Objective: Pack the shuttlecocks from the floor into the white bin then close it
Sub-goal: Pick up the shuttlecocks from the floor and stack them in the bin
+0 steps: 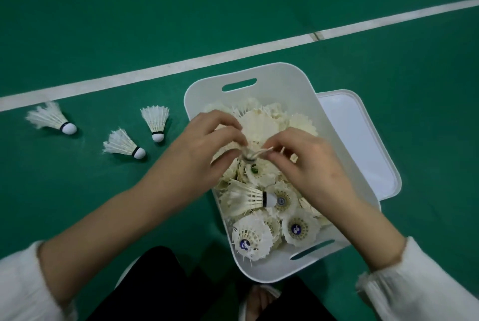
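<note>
Now | left hand [204, 144] and right hand [311, 162] together pinch one battered white feather shuttlecock [249, 157] over white rounded plastic bin [259, 70], heaped with shuttlecocks | three white feather floor shuttlecocks [124, 145] at 9 o'clock, corks toward 4–6 o'clock, left hand nearer | flat white plastic lid [363, 139] at 3 o'clock, off

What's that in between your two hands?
A worn shuttlecock, pinched by the left hand and the right hand above the white bin, in the head view.
</note>
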`<state>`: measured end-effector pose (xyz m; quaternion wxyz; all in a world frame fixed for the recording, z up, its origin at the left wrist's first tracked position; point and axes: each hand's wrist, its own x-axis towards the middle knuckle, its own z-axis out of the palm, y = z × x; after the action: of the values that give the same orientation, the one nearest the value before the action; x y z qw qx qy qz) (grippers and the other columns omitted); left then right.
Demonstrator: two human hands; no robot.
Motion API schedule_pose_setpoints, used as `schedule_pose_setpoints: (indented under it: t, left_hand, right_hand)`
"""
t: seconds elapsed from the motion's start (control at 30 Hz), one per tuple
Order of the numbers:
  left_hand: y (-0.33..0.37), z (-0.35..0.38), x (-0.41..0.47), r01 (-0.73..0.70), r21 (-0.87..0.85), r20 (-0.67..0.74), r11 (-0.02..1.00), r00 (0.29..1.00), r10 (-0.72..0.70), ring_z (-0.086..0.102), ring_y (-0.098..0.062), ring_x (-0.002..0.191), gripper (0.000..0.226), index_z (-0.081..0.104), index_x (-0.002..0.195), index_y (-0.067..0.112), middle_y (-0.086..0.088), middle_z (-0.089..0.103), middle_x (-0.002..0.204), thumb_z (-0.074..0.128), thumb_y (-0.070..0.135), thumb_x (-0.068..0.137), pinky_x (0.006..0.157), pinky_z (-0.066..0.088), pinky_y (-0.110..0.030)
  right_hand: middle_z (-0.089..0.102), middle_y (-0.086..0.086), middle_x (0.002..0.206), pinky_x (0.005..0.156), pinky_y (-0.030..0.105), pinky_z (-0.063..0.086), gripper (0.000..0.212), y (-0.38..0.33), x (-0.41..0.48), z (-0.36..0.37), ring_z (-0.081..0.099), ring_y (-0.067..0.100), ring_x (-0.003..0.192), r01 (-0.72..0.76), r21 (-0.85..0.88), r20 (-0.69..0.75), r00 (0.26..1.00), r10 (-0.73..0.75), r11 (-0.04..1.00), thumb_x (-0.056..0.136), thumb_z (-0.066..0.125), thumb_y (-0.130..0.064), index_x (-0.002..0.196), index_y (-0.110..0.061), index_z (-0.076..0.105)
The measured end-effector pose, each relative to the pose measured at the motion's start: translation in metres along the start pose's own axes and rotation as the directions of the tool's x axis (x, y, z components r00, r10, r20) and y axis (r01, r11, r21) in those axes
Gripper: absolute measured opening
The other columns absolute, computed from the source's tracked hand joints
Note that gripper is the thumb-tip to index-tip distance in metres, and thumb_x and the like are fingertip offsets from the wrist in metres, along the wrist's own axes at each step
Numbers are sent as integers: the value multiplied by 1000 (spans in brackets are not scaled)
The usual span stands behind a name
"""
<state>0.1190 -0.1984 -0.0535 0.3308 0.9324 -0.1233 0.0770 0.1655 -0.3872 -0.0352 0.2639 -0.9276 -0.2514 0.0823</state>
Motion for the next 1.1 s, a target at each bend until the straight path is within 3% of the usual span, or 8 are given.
schedule_pose_setpoints:
  t: [0.1, 0.17, 0.3, 0.47, 0.6, 0.77, 0.93, 1.1]
  left_hand:
    - [-13, -12, -7, 139, 7, -25, 990, 990, -139, 44, -3, 106, 30, 58, 115, 21, 6, 46, 118, 52, 31, 87, 94, 32, -14]
    - [-33, -19, -13, 229, 30, -53, 973, 972, -228, 48, -8, 101, 24, 58, 111, 20, 5, 49, 115, 54, 25, 88, 91, 35, -22]
    - [-61, -17, -28, 358, 62, -40, 932, 934, -356, 52, -11, 85, 14, 63, 99, 17, 2, 57, 101, 56, 15, 88, 77, 33, -16]
    - [-68, -10, -42, 364, 62, 21, 929, 931, -366, 55, -13, 83, 11, 65, 94, 13, -1, 62, 94, 57, 11, 87, 81, 43, -26]
    - [-73, -7, -49, 378, 63, 26, 924, 925, -380, 53, -11, 81, 9, 65, 93, 11, 0, 60, 90, 57, 11, 87, 78, 41, -25]
    - [-83, -10, -59, 389, 81, 22, 918, 920, -391, 53, -14, 79, 8, 65, 92, 11, 1, 57, 86, 58, 10, 87, 79, 45, -32]
    - [-87, -9, -61, 406, 80, 11, 910, 913, -408, 53, -15, 79, 9, 65, 92, 11, 1, 56, 86, 58, 10, 86, 79, 44, -32]
    - [-88, -7, -62, 403, 75, 32, 912, 913, -406, 55, -16, 82, 9, 65, 92, 12, 1, 58, 89, 57, 13, 87, 81, 45, -32]
  right_hand:
    - [64, -8, 79, 70, 31, 48, 13, 9, 0, -5, 56, 10, 73, -122, 53, -28, 992, 124, 991, 84, 63, -35, 87, -23, 69]
    - [61, -10, 75, 68, 32, 46, 16, 15, -2, -2, 53, 9, 70, -185, 29, 21, 983, 185, 982, 83, 64, -38, 87, -23, 70]
    - [51, -16, 65, 62, 29, 41, 20, 18, -1, 4, 47, 4, 62, -204, -66, 74, 975, 209, 977, 82, 63, -44, 85, -25, 70]
    - [47, -15, 57, 52, 25, 34, 23, 13, 3, 16, 47, 7, 56, -184, -142, 141, 969, 204, 972, 84, 59, -46, 75, -27, 65]
    - [51, -10, 72, 60, 26, 35, 29, 8, 2, 27, 51, 14, 71, -94, -233, 132, 983, 128, 968, 87, 55, -46, 89, -21, 70]
    - [51, -5, 71, 46, 23, 29, 21, 5, -6, 11, 50, 17, 64, 10, -343, 14, 1000, -5, 939, 87, 62, -34, 86, -17, 73]
    - [57, 0, 92, 63, 31, 44, 27, 5, -6, 24, 57, 21, 91, -14, -460, 138, 987, 87, 888, 94, 48, -31, 103, -16, 68]
    - [56, -1, 102, 70, 33, 47, 29, 6, -6, 27, 58, 22, 96, -45, -459, 158, 979, 131, 887, 96, 42, -32, 116, -20, 59]
